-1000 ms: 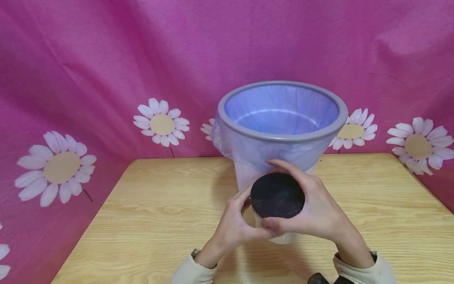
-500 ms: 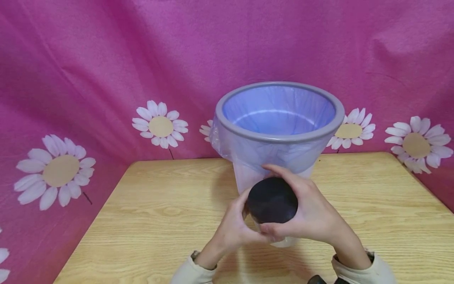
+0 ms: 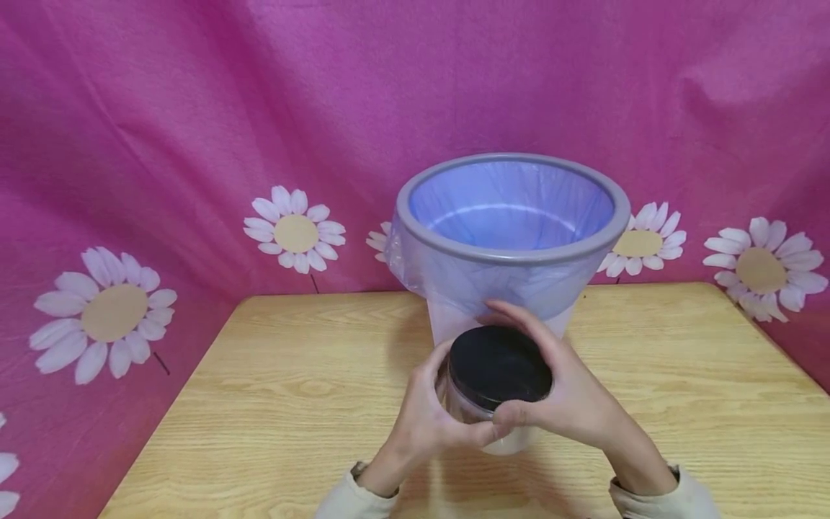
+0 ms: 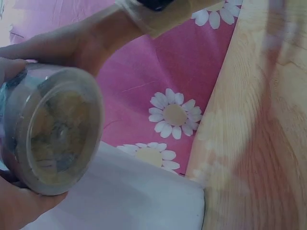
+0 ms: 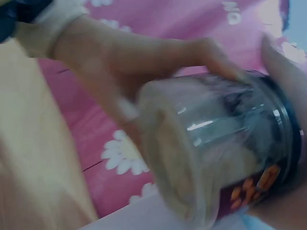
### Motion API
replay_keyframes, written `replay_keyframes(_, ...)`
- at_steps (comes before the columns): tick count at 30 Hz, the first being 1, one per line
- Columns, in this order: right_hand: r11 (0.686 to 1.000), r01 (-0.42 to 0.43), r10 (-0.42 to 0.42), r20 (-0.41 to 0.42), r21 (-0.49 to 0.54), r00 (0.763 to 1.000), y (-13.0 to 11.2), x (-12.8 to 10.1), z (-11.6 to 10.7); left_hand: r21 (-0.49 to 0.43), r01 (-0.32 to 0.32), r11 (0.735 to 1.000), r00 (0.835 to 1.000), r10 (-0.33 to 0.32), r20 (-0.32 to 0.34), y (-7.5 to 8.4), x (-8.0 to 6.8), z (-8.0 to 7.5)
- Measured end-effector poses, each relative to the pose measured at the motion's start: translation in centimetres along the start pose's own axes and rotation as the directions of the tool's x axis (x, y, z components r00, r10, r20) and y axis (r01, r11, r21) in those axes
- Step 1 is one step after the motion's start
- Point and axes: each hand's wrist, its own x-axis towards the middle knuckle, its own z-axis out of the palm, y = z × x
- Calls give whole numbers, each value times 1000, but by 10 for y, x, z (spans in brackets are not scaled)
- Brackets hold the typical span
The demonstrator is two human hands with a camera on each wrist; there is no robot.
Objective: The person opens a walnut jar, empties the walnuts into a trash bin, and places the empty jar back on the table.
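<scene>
A clear plastic jar with a black lid is held above the table, tilted. My left hand grips the jar body from the left. My right hand holds the lid by its rim, thumb at the near side and fingers at the far side. In the left wrist view the jar's round base faces the camera, with brownish contents behind it. A dark label with orange pictures wraps the jar in the right wrist view. The lid still covers the jar top.
Behind the hands a pale bin with a grey rim stands on the wooden table, lined with a translucent bag that bulges out at the left. A pink cloth with daisies hangs around the table.
The jar has shifted slightly and tipped, so more of its clear side shows below the lid. My right hand has turned a little on the lid; both hands keep their hold.
</scene>
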Motion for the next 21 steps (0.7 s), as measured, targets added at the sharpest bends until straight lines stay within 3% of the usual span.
replay_keyframes(4, 976, 114, -110, -33, 187, 993, 6, -5, 2, 3, -15, 1000, 1000, 15, 20, 0, -1, -1)
replay_keyframes(7, 933, 206, -204, -37, 296, 978, 11, -10, 2, -67, 30, 997, 999, -29, 18, 3, -2, 0)
replay_keyframes(9, 922, 211, -220, -7, 326, 975, 15, -16, 2, -122, 47, 991, 999, -47, 8, 5, -2, -1)
replay_keyframes(13, 964, 63, -81, 58, 257, 995, 24, -33, 6, -198, 16, 980, 1000, -17, -5, 6, -2, -2)
replay_keyframes(16, 985, -53, 44, 53, 166, 998, 28, -40, 11, -174, -56, 983, 998, 54, -16, 4, -1, 0)
replay_keyframes(21, 989, -82, 85, -15, 120, 996, 28, -39, 17, -132, -123, 984, 992, 122, -16, 2, -1, 3)
